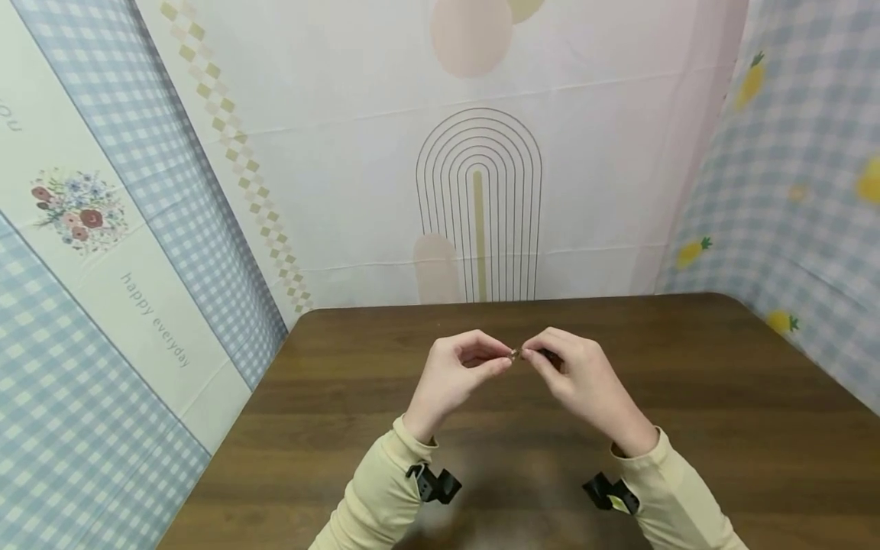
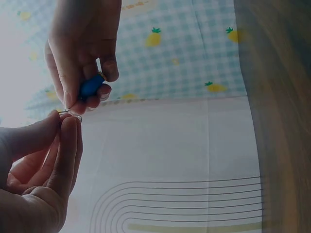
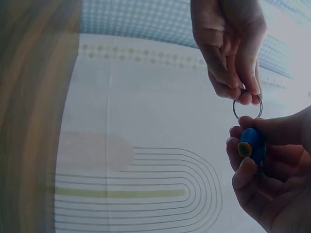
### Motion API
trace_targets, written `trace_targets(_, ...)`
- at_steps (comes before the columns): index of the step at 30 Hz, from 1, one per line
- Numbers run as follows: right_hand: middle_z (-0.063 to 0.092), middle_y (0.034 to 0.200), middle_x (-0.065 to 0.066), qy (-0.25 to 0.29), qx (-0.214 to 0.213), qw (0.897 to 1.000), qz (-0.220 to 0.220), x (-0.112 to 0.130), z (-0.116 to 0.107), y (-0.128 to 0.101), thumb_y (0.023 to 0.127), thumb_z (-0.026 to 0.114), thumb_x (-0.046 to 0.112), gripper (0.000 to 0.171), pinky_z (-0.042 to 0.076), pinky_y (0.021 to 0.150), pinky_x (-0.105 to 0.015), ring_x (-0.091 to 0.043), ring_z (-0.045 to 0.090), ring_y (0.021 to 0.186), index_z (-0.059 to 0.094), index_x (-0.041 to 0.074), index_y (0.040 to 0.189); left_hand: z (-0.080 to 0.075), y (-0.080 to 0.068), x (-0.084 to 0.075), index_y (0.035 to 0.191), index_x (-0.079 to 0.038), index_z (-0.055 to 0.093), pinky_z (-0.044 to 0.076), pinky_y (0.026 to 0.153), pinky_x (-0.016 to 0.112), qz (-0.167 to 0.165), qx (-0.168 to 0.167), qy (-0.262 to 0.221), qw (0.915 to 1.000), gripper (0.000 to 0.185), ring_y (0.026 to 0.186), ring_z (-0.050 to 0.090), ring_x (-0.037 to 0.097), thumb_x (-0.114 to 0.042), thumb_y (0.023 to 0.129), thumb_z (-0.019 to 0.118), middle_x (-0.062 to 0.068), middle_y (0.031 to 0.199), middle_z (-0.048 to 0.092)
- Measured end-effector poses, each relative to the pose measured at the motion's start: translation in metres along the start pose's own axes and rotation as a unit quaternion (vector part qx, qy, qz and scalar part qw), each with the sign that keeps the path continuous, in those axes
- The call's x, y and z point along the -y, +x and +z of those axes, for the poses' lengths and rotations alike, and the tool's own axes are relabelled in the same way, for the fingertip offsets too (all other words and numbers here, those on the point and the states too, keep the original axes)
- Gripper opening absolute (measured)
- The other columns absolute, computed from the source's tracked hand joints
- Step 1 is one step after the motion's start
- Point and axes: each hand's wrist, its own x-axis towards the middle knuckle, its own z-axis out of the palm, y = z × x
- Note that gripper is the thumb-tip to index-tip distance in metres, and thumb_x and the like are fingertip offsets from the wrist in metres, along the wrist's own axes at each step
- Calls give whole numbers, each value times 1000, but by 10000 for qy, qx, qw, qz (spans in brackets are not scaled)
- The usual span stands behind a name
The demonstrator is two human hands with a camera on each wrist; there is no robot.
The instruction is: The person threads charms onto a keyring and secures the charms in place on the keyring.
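Observation:
A thin metal key ring [image 3: 234,109] spans the small gap between the two hands. My left hand [image 1: 450,374] pinches one side of it between thumb and fingertips. On the opposite side, the fingertips of my right hand [image 1: 580,374] pinch the ring. A small blue object [image 3: 252,141] with an orange-rimmed end sits within the right hand's curled fingers; its exact kind is unclear. In the left wrist view the blue piece [image 2: 91,86] shows beside the right palm. Both hands are raised above the table, and the fingers cover part of the ring.
A dark brown wooden table [image 1: 330,443] lies beneath the hands. Behind it hangs a white cloth [image 1: 357,191] with printed arches. Checked cloths flank it, one at the left [image 1: 62,344] and one with pineapples at the right [image 1: 811,252]. Each sleeve bears a black wrist camera [image 1: 435,484].

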Motion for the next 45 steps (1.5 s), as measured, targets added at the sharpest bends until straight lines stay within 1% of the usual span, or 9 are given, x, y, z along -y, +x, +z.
trace_targets(6,68,77,4,343,245,9971,636,4,-2,0,84,70,-2,14,49,60,-17,-1,55,67,70,12,82,1,-3,1,93,1,72,58,74,24,186,-80,132,9997,11,78,70,9,-3,83,74,20,92,73)
trace_targets(12,69,78,2,614,572,9894,1182,8,-6,2,90,66,3,11,47,61,-19,-1,54,68,72,11,85,6,-5,-2,90,0,72,59,75,24,797,-175,482,9955,9,82,73,22,2,81,74,17,88,74)
trace_targets(15,68,77,2,661,647,9878,1256,9,-7,3,90,66,6,9,46,60,-19,-1,53,67,72,12,86,7,-5,-2,88,1,72,59,75,24,1048,-186,626,9924,10,82,73,25,5,80,73,16,86,74)
trace_targets(26,66,75,4,751,677,9930,617,2,-4,0,85,69,-1,14,44,56,-18,3,51,66,72,12,83,1,-8,0,89,3,72,58,77,22,1508,158,859,9847,11,81,73,23,9,81,70,16,87,73)
trace_targets(31,67,75,5,649,646,9948,440,1,-2,0,82,72,-2,14,43,55,-18,3,51,66,72,12,82,-1,-6,5,87,3,71,58,78,20,1856,223,1044,9768,12,81,72,21,11,80,70,16,85,73)
trace_targets(36,67,74,4,392,546,9970,395,-4,-1,1,80,74,-2,14,42,55,-17,2,50,65,72,11,81,1,-1,11,88,1,72,56,78,17,2199,44,1433,9649,11,81,72,19,9,81,70,13,85,74)
trace_targets(39,66,73,6,220,462,9984,238,-5,0,2,78,75,-4,15,42,56,-16,2,49,64,72,11,79,4,1,13,97,0,71,55,77,15,2220,5,1622,9615,17,79,71,18,8,82,70,12,85,73)
trace_targets(42,67,74,7,44,406,9991,-135,-6,2,2,75,76,-5,18,43,58,-16,0,51,64,71,12,79,5,3,14,110,-1,70,54,76,12,2165,100,1832,9589,28,77,71,16,6,83,70,12,85,74)
trace_targets(45,68,76,7,-161,448,9979,-448,-11,4,0,73,78,-5,20,45,61,-21,-3,55,66,70,13,80,6,5,16,110,-2,71,53,73,10,2097,141,2172,9532,27,75,70,14,1,83,72,9,86,74)
